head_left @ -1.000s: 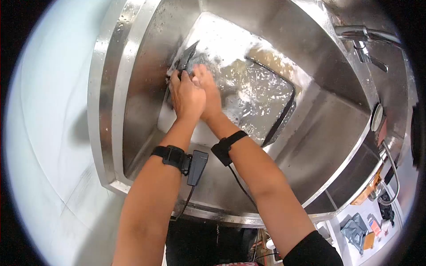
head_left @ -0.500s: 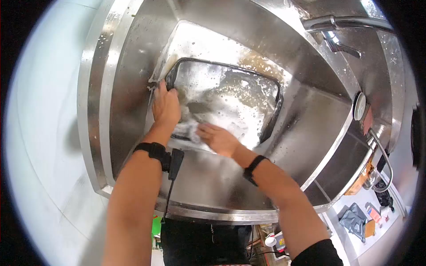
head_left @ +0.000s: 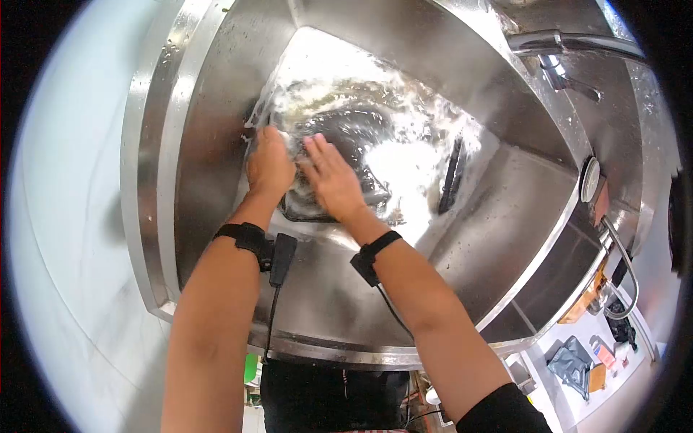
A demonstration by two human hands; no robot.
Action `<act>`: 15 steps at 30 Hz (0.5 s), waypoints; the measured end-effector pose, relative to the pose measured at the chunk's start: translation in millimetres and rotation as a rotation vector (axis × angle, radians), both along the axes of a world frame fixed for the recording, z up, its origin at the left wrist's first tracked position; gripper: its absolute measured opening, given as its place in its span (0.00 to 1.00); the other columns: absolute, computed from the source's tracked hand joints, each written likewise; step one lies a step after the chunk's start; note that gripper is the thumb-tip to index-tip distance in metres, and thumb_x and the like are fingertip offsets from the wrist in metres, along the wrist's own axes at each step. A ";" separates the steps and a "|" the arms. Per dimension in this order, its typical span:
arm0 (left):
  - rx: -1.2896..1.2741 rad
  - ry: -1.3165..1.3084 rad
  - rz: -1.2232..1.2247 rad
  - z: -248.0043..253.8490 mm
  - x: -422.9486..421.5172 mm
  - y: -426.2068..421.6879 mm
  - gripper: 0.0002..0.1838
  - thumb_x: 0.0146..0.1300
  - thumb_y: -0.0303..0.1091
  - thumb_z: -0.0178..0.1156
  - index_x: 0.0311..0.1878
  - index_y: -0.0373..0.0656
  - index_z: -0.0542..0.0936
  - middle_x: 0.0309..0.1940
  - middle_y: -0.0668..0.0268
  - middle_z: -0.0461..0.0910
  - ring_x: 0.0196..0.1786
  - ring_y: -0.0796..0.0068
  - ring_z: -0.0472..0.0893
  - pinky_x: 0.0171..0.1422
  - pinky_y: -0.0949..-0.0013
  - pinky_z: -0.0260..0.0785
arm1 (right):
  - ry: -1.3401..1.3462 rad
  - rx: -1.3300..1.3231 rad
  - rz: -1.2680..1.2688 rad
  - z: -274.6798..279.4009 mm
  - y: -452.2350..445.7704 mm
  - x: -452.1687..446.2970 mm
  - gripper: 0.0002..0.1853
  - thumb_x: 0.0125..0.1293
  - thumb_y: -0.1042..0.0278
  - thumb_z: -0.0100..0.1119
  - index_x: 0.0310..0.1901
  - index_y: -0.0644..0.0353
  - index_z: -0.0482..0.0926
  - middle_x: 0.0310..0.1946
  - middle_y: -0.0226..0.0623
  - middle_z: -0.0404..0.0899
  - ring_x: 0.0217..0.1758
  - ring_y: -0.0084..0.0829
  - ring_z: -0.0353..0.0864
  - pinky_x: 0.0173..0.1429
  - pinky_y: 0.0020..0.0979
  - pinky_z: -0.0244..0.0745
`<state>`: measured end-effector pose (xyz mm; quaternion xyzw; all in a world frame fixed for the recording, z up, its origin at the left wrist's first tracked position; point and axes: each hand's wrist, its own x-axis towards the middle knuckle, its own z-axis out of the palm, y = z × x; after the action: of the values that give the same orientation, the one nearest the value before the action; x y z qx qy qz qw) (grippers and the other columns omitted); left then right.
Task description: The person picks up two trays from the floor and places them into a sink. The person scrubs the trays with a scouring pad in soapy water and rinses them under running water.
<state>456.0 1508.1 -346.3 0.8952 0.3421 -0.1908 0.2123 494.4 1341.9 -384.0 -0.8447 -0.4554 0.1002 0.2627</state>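
Note:
A dark tray point(head_left: 450, 177) lies partly under cloudy, rippling water in the steel sink point(head_left: 346, 289). At its left side, my left hand point(head_left: 271, 162) is closed around the edge, with the fingertips partly hidden by foam. My right hand point(head_left: 332, 173) is just to the right of it, over the tray's inner surface, fingers stretched out and pointing up and left. Whatever might lie beneath the right palm is hidden. Both wrists carry black straps with small devices and cables.
A faucet point(head_left: 538, 43) reaches over the sink's upper right corner. A round strainer point(head_left: 590, 179) sits on the right rim. Lower right, a white surface holds a grey plastic bag point(head_left: 572, 366) and small items. A white wall point(head_left: 72, 180) stands left.
My right hand has moved up and left from the tray's near edge, and its fingers have spread out. The tray now shows less above the water, which is more churned. My left hand stays at the left edge.

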 end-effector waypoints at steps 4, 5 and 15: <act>-0.116 0.154 0.123 15.4 9.9 4.6 0.26 0.61 0.27 0.66 0.56 0.34 0.63 0.46 0.46 0.82 0.49 0.43 0.84 0.53 0.47 0.76 | -0.199 -0.185 -0.132 2.1 -64.3 37.0 0.24 0.62 0.75 0.57 0.61 0.63 0.77 0.62 0.50 0.75 0.63 0.51 0.75 0.69 0.46 0.71; -0.124 0.142 0.160 12.6 7.4 5.0 0.26 0.62 0.27 0.66 0.56 0.33 0.62 0.44 0.45 0.83 0.50 0.44 0.84 0.53 0.48 0.76 | 0.001 -0.335 -0.238 3.3 -74.2 56.5 0.26 0.61 0.76 0.57 0.63 0.66 0.74 0.57 0.54 0.76 0.56 0.53 0.76 0.63 0.48 0.73; -0.031 0.113 0.173 6.6 3.9 1.4 0.30 0.64 0.33 0.67 0.58 0.31 0.59 0.44 0.44 0.84 0.51 0.43 0.84 0.54 0.48 0.76 | 0.076 0.219 -0.221 -17.2 77.0 28.1 0.22 0.78 0.59 0.46 0.66 0.63 0.72 0.74 0.52 0.63 0.77 0.52 0.61 0.80 0.44 0.57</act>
<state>459.9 1509.5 -339.7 0.8467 0.4266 -0.2273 0.2224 522.5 1418.9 -401.2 -0.8516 -0.3577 0.0520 0.3798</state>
